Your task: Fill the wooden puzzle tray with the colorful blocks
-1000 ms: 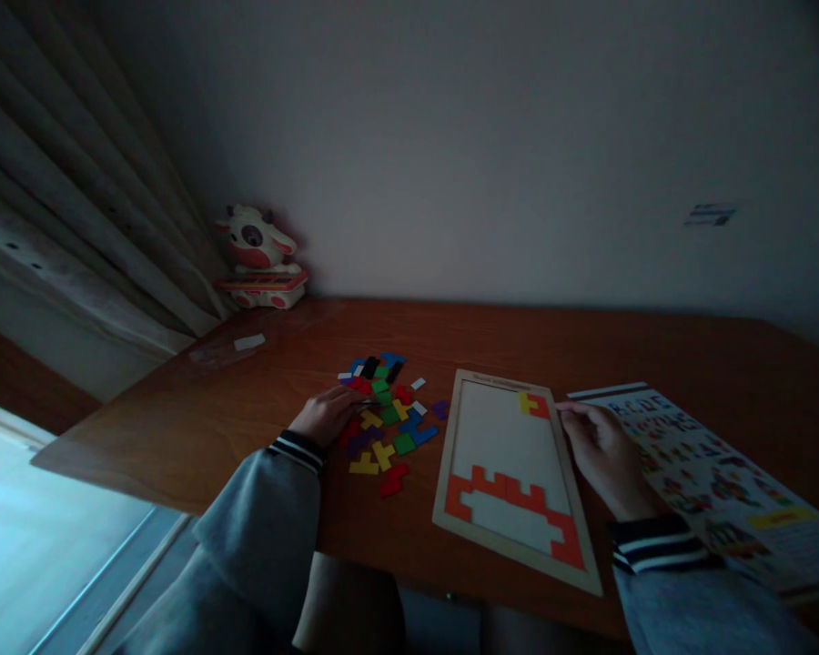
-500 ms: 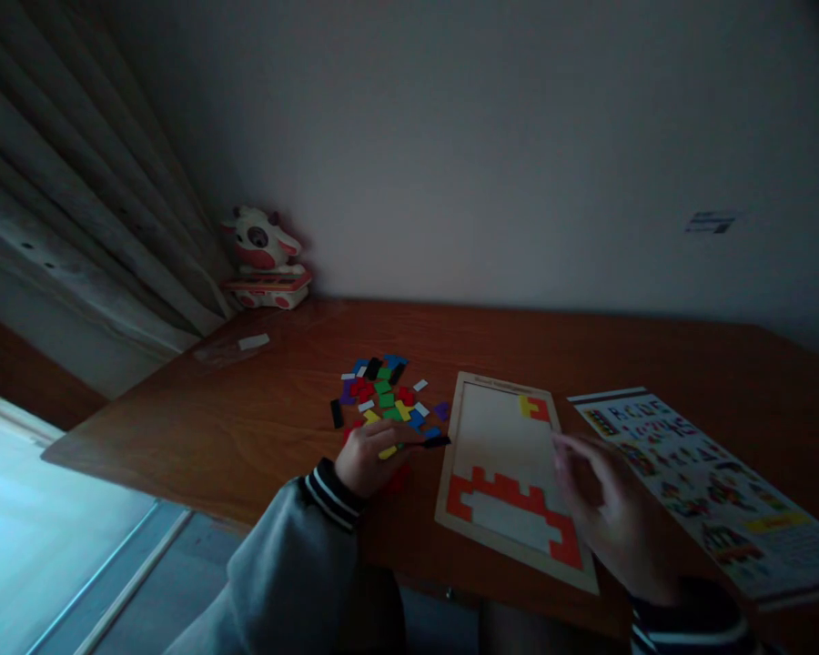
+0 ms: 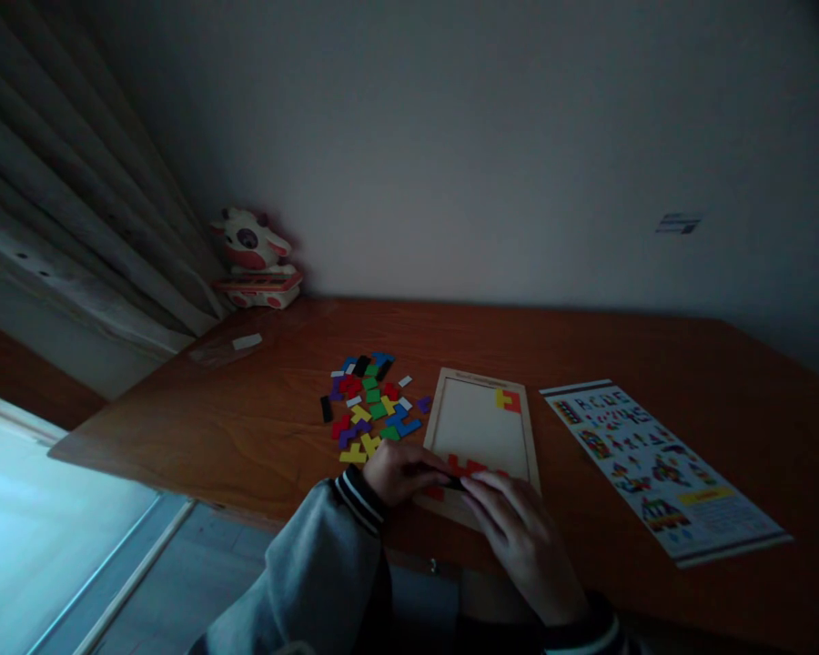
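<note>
Over the near end of the wooden puzzle board (image 3: 434, 420), my left hand (image 3: 404, 471) pinches a black puzzle piece (image 3: 454, 483). My right hand (image 3: 522, 537) meets it from the other side, thumb and fingers closed at the piece's right end. Red puzzle pieces (image 3: 468, 464) lie in the board's near part, partly hidden by both hands. At the far right corner of the board sit a yellow piece (image 3: 500, 400) and a red piece (image 3: 513, 400), side by side.
Left of the board lies a loose spread of coloured puzzle pieces (image 3: 373, 397). A printed pattern sheet (image 3: 655, 464) is to the right. A cow-shaped toy (image 3: 256, 259) stands at the back left, near a clear plastic bag (image 3: 211, 353) and the curtain (image 3: 75, 182).
My left hand has carried the black piece right, from beside the board to over its near end. My right hand has moved left and closed onto the piece. The view has shifted slightly.
</note>
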`<control>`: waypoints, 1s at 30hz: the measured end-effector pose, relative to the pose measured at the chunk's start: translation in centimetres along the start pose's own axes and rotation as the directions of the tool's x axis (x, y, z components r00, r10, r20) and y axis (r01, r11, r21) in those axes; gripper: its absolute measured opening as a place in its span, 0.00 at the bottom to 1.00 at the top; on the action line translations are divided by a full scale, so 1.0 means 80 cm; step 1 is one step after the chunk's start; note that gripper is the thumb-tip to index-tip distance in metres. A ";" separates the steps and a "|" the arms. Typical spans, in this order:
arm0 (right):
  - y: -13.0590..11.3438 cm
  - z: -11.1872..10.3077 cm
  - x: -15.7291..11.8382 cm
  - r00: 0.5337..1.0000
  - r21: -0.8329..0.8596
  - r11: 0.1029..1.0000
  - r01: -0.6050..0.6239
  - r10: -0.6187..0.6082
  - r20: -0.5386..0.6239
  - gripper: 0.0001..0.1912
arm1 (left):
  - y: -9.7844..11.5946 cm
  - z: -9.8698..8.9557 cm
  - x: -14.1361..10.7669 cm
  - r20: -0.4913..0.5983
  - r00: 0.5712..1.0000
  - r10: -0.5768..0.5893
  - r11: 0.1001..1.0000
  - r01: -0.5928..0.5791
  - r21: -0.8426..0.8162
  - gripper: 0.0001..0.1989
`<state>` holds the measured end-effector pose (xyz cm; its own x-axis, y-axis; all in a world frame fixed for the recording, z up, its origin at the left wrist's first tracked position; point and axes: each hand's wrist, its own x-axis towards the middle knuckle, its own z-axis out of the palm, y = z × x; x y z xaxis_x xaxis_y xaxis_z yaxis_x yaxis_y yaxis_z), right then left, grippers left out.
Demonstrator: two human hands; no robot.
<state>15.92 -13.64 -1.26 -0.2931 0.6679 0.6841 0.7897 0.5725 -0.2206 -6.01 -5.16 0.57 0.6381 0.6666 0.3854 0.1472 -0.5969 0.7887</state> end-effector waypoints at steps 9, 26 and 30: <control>0.000 -0.010 -0.010 0.999 -0.010 0.999 -0.052 0.052 -0.009 0.14 | 0.003 0.010 -0.021 -0.202 0.946 0.253 0.845 -0.115 0.522 0.08; -0.005 -0.010 -0.009 0.987 0.013 0.997 -0.076 0.073 0.146 0.18 | 0.022 0.023 -0.038 -0.082 0.967 0.240 0.726 -0.123 0.677 0.11; -0.013 -0.009 -0.010 0.978 -0.059 0.995 -0.075 0.085 0.189 0.16 | 0.022 0.025 -0.038 -0.110 0.965 0.240 0.747 -0.111 0.655 0.10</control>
<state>15.71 -15.10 -1.07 -0.3213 0.7919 0.5192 0.8399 0.4916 -0.2301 -6.20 -9.13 -0.20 0.5677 0.5490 0.6134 0.5345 -0.8125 0.2327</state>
